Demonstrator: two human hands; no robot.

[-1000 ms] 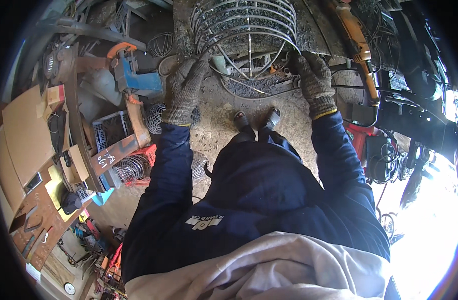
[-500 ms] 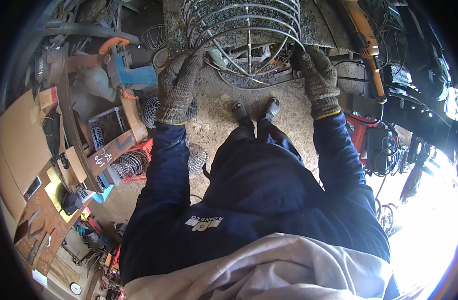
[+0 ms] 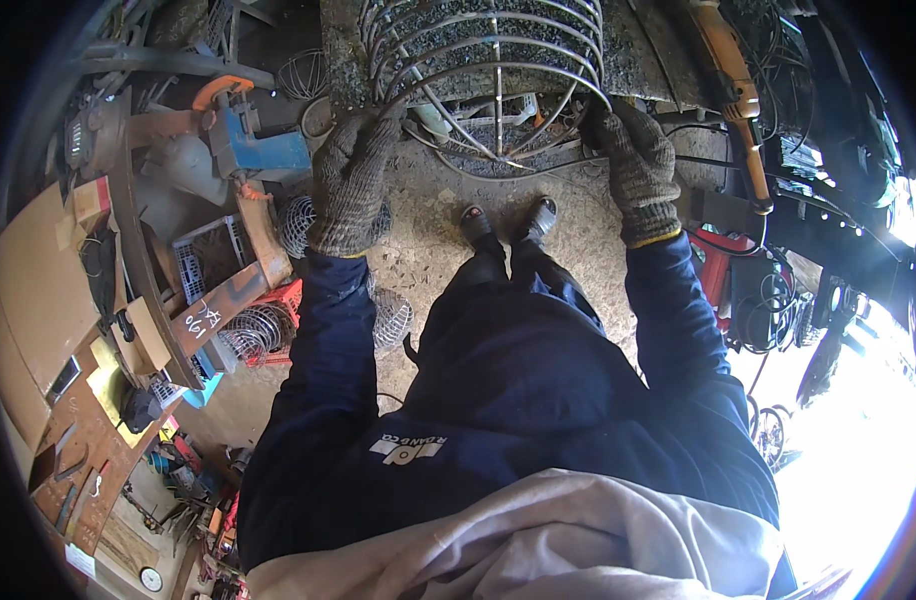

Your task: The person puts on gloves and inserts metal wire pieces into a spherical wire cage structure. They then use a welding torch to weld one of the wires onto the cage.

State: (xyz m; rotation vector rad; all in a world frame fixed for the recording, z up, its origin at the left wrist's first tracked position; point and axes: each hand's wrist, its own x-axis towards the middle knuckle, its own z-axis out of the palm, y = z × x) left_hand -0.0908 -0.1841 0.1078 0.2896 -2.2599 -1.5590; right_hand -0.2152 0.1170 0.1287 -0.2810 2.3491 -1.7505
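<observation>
A round cage of bent metal rods (image 3: 497, 82) lies on its side on the dark, debris-strewn bench at the top middle, its near ring overhanging the edge. My left hand (image 3: 354, 172), in a grey-brown knit glove, is closed on the left side of that ring. On the ring's right side my right hand (image 3: 633, 165), gloved alike, is closed too. The fingertips of both hands are partly hidden behind the gloves and the rods. Several thin rods meet at the cage's bottom, between my hands.
An orange angle grinder (image 3: 740, 100) lies at the bench's right. Left of me are a blue vise (image 3: 253, 145), a red crate (image 3: 278, 305) with coiled wire, and cardboard (image 3: 48, 300). A red machine (image 3: 718, 265) with cables stands to the right. My sandalled feet are on the floor below.
Both hands still hold the cage. Its near ring has shifted very slightly away from me, and my left hand a little to the left; otherwise the scene looks the same.
</observation>
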